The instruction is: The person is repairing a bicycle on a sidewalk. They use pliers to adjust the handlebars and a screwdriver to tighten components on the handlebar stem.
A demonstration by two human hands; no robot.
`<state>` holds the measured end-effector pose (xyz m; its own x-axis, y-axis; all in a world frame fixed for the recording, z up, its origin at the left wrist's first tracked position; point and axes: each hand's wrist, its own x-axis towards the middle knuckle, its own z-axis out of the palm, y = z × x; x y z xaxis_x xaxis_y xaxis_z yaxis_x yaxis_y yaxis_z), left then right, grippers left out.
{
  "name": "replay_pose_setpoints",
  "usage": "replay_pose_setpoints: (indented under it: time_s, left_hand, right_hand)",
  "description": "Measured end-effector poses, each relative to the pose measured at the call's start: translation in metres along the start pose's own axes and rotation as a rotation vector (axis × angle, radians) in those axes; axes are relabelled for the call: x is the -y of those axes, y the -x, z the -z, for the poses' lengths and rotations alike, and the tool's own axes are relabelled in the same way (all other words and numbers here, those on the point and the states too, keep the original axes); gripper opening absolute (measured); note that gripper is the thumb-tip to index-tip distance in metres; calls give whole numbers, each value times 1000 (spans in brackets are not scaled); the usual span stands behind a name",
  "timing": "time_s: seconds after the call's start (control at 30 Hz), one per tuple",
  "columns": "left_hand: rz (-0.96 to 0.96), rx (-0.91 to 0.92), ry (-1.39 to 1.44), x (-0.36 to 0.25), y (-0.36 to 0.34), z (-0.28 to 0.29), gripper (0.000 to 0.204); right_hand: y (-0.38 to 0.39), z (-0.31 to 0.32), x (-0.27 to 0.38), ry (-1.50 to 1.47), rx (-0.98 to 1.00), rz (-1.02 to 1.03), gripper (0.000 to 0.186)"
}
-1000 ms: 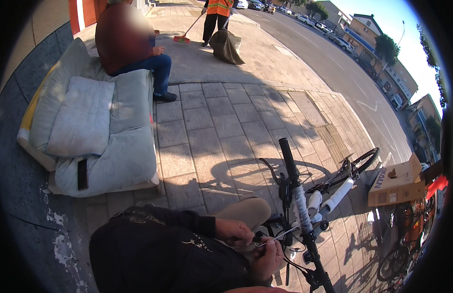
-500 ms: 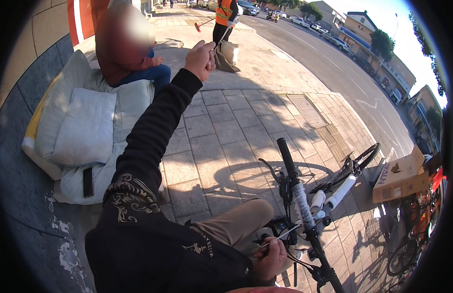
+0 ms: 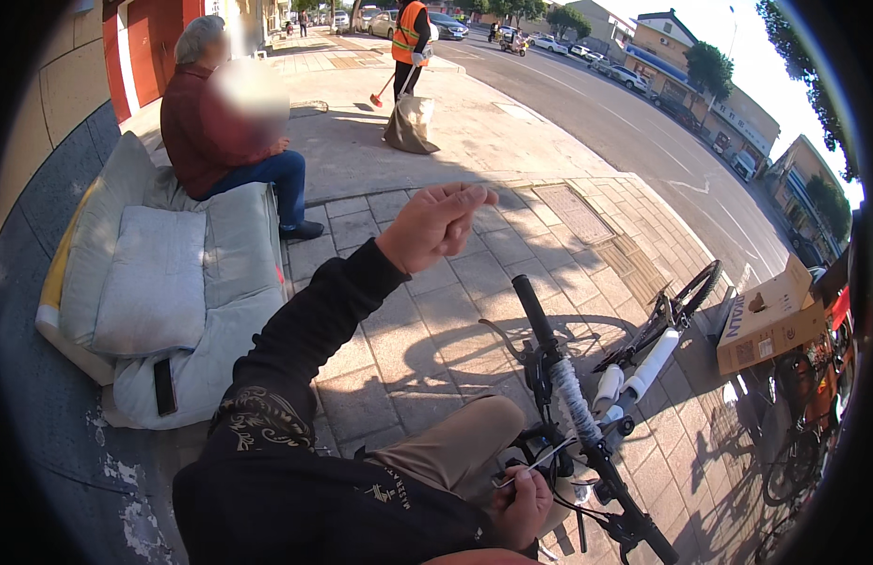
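My left hand (image 3: 439, 226) is raised over the pavement, above and to the left of a bicycle handlebar (image 3: 596, 447). Its fingers are curled in with the thumb against them; whatever they may pinch is hidden. Low in front of my body, my right hand (image 3: 523, 504) is closed on a thin pale strip (image 3: 549, 454), which runs toward the handlebar's middle. White wrapping (image 3: 575, 400) covers part of the bar, beside a black grip (image 3: 533, 306) and a brake lever (image 3: 504, 339). White padding (image 3: 655, 358) wraps the frame, with a wheel (image 3: 698, 288) beyond.
A pale sofa (image 3: 239, 240) with a cushion (image 3: 154, 278) and a dark phone (image 3: 164, 386) stands left; a person (image 3: 206, 122) sits there. A sweeper in an orange vest (image 3: 410, 33) holds a sack (image 3: 413, 124). Right are a cardboard box (image 3: 770, 315) and more bicycles (image 3: 803, 414).
My left hand has come down and to the right, nearer the handlebar. My right hand stays low with the pale strip. The view has shifted slightly.
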<state>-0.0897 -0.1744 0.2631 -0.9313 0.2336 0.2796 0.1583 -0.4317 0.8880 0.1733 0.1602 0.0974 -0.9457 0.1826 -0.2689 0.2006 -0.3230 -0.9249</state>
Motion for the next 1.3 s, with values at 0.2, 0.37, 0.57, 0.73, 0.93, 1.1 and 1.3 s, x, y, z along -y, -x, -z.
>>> replay_pose_setpoints:
  time_s: [0.2,0.37,0.57,0.73,0.93,1.1,1.3]
  left_hand:
    - [230,493,-259,132,113,-74,34]
    - [262,577,-266,192,155,-125,42]
    - [465,539,-102,213,175,-135,41]
    - [711,496,159,214,187,-139,35]
    - [753,422,423,223,198,-142,34]
    - [837,374,500,221,199,-144,33]
    - [906,377,735,236,206,-140,34]
  right_hand:
    - [-1,-2,18,33,12,45,24]
    - [-13,4,18,11,6,108,24]
    - [-14,1,13,18,-32,121,24]
    - [-13,-4,10,-22,-84,135,23]
    - [-15,6,5,28,-86,154,24]
    - [-13,7,8,-15,-235,107,27]
    - [-18,6,4,-1,-106,128,31]
